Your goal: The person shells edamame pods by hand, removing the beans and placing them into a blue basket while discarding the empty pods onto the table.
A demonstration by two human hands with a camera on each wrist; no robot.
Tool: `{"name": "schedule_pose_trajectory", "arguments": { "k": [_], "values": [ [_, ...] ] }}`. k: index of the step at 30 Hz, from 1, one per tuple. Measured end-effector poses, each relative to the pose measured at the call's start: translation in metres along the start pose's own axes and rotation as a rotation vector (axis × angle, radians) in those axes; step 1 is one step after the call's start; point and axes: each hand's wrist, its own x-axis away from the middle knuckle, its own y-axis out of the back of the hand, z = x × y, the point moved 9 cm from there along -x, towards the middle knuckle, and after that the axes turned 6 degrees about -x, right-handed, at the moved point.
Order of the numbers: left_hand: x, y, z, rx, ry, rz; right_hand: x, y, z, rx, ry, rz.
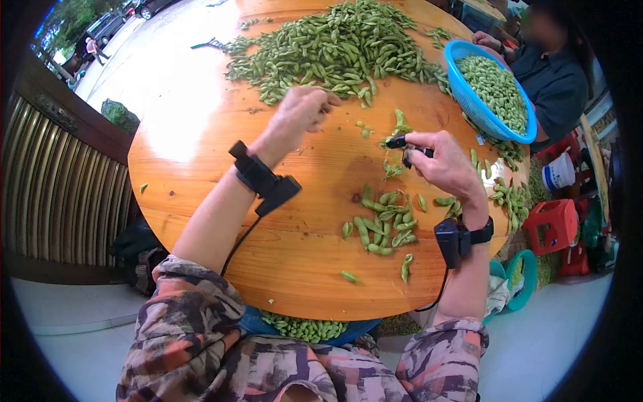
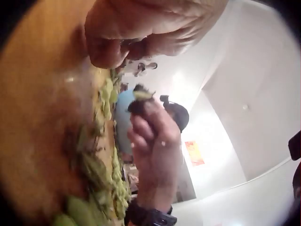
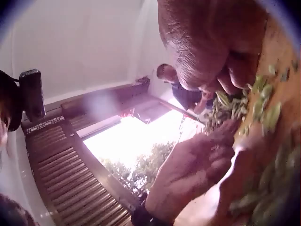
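My left hand point(image 1: 303, 117) hovers over the wooden table, fingers curled, near the front of a big heap of green soybean pods point(image 1: 335, 50); no pod shows in its grip. Opposite it, my right hand point(image 1: 442, 161) holds a small black tool point(image 1: 396, 141) between thumb and forefinger, its two black parts spread apart. A green pod piece point(image 2: 143, 95) lies at the tool's tip in the left wrist view. Beneath the right hand are pod scraps point(image 1: 392, 169). Closer to me sits a small group of pods point(image 1: 385, 224).
A blue basket of pods point(image 1: 492, 94) stands at the right edge, beside a seated person point(image 1: 552, 80). Scissors point(image 1: 207, 44) lie left of the heap. Below the table's front edge is a blue basin of pods point(image 1: 305, 327). A red stool point(image 1: 550, 224) stands at right.
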Motion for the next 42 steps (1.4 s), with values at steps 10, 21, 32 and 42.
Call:
{"name": "schedule_pose_trajectory", "arguments": {
  "k": [10,21,32,42],
  "values": [
    [-0.026,0.022,-0.026,-1.073,-0.081,-0.277,-0.006,0.003,-0.007,-0.050,-0.005,-0.116],
    [-0.012,0.037,-0.023,-0.794,-0.111,-0.248,-0.012,-0.008,-0.008,-0.077,0.065,-0.185],
    [0.037,-0.075,-0.003,0.092,0.020,0.216,-0.013,-0.029,-0.013,-0.963,-0.031,-0.053],
    [0.040,-0.075,-0.001,0.143,-0.033,0.163,-0.014,-0.032,-0.014,-0.939,0.011,-0.040]
  ]
}}
